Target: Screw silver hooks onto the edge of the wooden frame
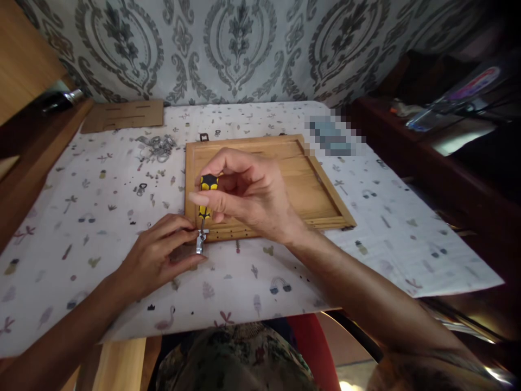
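Note:
A square wooden frame [309, 184] lies flat on the patterned cloth. My right hand [248, 198] grips a small screwdriver [207, 187] with a yellow and black handle, held upright over the frame's near left corner. Its tip meets a small metal bracket [200, 241] at the frame's near edge. My left hand [160, 255] pinches that bracket between thumb and fingers and holds it against the wood.
A pile of small metal hardware [157, 147] and loose bits lie on the white cloth [81, 217] to the left. A cardboard piece [122, 115] rests at the back left. Dark wooden furniture [439, 179] stands to the right, a patterned wall behind.

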Demonstrator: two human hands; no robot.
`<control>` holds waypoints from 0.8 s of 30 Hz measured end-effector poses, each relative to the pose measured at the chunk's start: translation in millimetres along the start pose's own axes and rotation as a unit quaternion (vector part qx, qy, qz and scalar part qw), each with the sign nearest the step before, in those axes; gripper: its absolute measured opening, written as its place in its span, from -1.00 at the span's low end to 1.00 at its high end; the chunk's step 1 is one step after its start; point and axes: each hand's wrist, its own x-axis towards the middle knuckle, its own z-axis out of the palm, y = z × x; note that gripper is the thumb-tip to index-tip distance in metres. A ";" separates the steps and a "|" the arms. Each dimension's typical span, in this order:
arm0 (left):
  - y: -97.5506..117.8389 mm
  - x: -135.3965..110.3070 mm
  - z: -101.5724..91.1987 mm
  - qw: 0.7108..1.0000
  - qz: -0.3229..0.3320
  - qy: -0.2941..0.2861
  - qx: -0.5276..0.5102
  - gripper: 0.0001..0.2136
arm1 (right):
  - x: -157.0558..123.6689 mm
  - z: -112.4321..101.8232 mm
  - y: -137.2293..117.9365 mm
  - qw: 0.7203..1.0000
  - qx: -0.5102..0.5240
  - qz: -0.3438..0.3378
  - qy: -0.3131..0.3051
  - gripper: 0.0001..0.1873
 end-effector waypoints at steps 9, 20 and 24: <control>0.7 1.4 -0.5 1.000 0.011 0.011 0.009 -0.77 | -8.1 -2.3 -13.5 0.995 -0.032 -0.013 0.093 -0.64; 0.4 1.2 -1.1 1.000 0.007 0.000 0.006 -0.78 | -10.0 -2.6 -4.8 0.996 -0.046 -0.005 0.069 -0.63; 0.0 1.0 -0.4 1.000 0.009 0.003 0.007 -0.78 | -10.1 -1.6 -1.2 0.998 -0.016 0.002 0.061 -0.60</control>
